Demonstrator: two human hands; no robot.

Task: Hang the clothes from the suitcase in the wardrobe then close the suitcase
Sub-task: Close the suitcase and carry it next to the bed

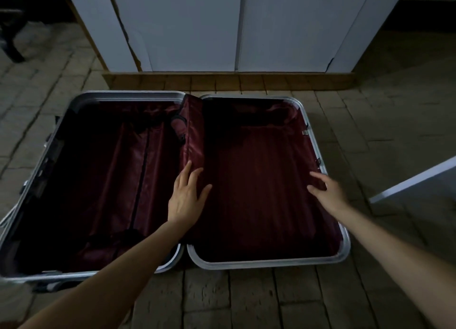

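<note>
A: Where's the suitcase (271, 263)?

B: Flat open on the tiled floor (246, 299), both halves under the person's arms, dark red lining (259, 180) showing in each.

A: And the left hand (186, 195)?

B: Fingers spread and fairly straight, lying on the lining at the hinge fold between the halves. The left half lies out to its left, the right half to its right.

A: The right hand (325, 189)?

B: Fingers loosely spread, tips on the lining of the right half. The silver frame edge (323, 166) sits just beyond its fingertips.

A: Any clothes in there?

B: It's dim; I can only make out lining and a black strap (140, 180) in the left half.

A: The wardrobe (222, 27)?

B: Straight ahead of both hands, past the suitcase, white doors together.
</note>
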